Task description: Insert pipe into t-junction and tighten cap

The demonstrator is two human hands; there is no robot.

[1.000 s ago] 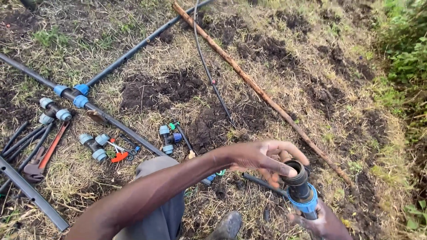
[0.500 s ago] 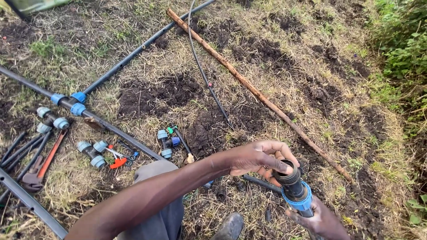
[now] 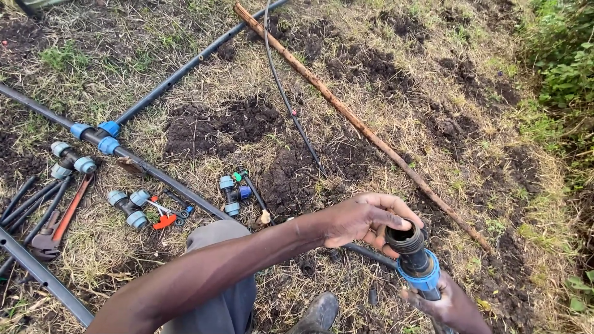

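A black pipe fitting [image 3: 409, 242] with a threaded open end and a blue nut [image 3: 422, 278] stands upright at the lower right. My left hand [image 3: 362, 221] reaches across from the lower left, and its fingers curl around the fitting's black top. My right hand [image 3: 453, 307] grips the fitting from below the blue nut, partly cut off by the frame edge. A black pipe [image 3: 365, 252] runs along the ground behind the fitting.
A long black pipe with a blue tee fitting [image 3: 94, 133] lies at left, with loose blue-capped fittings [image 3: 128, 205], a red pipe wrench [image 3: 59, 226] and red-handled cutters [image 3: 163, 217] nearby. A wooden stick [image 3: 346, 114] and a thin black tube [image 3: 289, 110] cross the patchy ground. My boot [image 3: 318, 312] is below.
My left hand stays on the fitting's top, its fingers shifting slightly around it. The fitting and both hands sit a little lower and further right in view.
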